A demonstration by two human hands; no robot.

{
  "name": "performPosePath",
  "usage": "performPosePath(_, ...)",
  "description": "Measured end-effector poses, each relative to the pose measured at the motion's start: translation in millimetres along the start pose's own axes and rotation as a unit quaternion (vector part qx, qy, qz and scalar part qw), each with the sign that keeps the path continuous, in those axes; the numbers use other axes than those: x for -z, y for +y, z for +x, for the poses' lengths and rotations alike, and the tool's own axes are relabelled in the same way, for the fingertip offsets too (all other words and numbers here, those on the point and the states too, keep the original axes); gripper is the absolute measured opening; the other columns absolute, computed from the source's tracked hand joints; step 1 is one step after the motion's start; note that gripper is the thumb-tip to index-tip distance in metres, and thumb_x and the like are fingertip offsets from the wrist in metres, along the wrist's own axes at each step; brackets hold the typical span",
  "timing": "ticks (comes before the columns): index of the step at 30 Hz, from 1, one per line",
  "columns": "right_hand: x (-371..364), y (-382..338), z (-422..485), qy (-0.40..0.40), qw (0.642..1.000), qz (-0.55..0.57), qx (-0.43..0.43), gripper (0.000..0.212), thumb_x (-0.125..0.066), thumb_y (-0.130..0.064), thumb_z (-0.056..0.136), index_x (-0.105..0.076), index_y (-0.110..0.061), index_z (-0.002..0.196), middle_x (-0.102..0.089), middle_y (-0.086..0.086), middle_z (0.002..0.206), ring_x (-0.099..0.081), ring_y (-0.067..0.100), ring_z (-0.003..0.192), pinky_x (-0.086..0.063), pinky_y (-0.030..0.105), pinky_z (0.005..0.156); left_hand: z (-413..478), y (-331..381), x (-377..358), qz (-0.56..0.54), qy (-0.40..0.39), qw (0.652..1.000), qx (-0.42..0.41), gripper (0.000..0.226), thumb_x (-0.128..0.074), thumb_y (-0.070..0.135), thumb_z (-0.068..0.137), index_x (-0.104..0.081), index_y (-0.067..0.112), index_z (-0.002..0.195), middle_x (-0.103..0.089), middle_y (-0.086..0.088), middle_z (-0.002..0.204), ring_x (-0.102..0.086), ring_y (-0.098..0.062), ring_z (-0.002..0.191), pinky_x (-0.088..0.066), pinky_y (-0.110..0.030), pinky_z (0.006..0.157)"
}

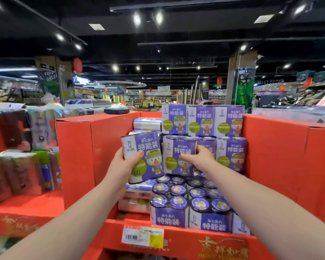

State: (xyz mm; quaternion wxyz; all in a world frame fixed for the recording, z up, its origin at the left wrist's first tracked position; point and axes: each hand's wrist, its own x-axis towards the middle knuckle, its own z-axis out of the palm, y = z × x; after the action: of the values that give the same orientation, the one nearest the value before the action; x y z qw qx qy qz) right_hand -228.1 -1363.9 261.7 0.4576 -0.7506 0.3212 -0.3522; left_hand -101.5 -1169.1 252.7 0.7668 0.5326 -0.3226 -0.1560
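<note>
Head view: you are looking down both bare forearms into a red display bin [270,166] of stacked purple packs.
Left pack [148,147]: purple and white wrapper, cartoon duck, green "60" circle; it is tilting slightly in front of the stack's left side.
Left hand [128,164]: you are gripping its lower left edge, thumb across the front.
Right pack [174,151]: same print, standing upright in the stack's middle row.
Right hand [200,156]: you are clasping its right side, thumb lying on the front.

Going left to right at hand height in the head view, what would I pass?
You'd pass blurred packs → red box → left hand → tilted pack → upright pack → right hand → stacked packs → red wall.
</note>
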Motion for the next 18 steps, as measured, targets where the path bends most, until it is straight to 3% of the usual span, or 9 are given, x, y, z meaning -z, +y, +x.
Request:
performPosePath(4,-22,0,12,0.010,1.000,-0.020,0.001,0.044,-0.082,-0.021,0.075,-0.057,-0.009,0.110,-0.067,0.007,0.107,-0.062,0.022,0.094,-0.051,0.032,0.078,11,-7,3,-0.017,0.002,1.000,0.014,0.035,-0.066,0.009,0.087,-0.056,0.011,0.121,-0.071,-0.012,0.109,-0.068,-0.025,0.087,-0.056,-0.040,0.080)
performPosePath(11,-28,4,17,0.010,0.996,-0.086,-0.018,0.061,-0.079,-0.032,0.078,-0.047,-0.010,0.125,-0.056,0.001,0.111,-0.052,0.018,0.096,-0.044,0.031,0.081,20,-15,5,-0.018,-0.003,0.999,0.026,0.037,-0.067,0.011,0.087,-0.057,0.012,0.122,-0.070,-0.012,0.111,-0.068,-0.030,0.096,-0.055,-0.044,0.083)
performPosePath(15,-26,0,15,0.020,0.993,-0.116,-0.005,0.067,-0.078,-0.038,0.077,-0.046,-0.010,0.129,-0.054,0.005,0.122,-0.052,0.019,0.102,-0.044,0.032,0.086,23,-18,-4,-0.013,-0.017,0.999,0.031,0.036,-0.066,0.009,0.087,-0.057,0.012,0.121,-0.071,-0.011,0.111,-0.069,-0.025,0.090,-0.056,-0.034,0.072)
performPosePath(18,-13,-17,1,0.078,0.995,-0.036,0.057,0.047,-0.064,-0.042,0.088,-0.054,-0.009,0.120,-0.055,0.002,0.108,-0.052,0.018,0.099,-0.040,0.028,0.080,24,-14,-19,-0.019,-0.050,0.998,0.033,0.033,-0.064,0.006,0.088,-0.057,0.013,0.119,-0.071,-0.008,0.108,-0.070,-0.017,0.083,-0.057,-0.026,0.064)
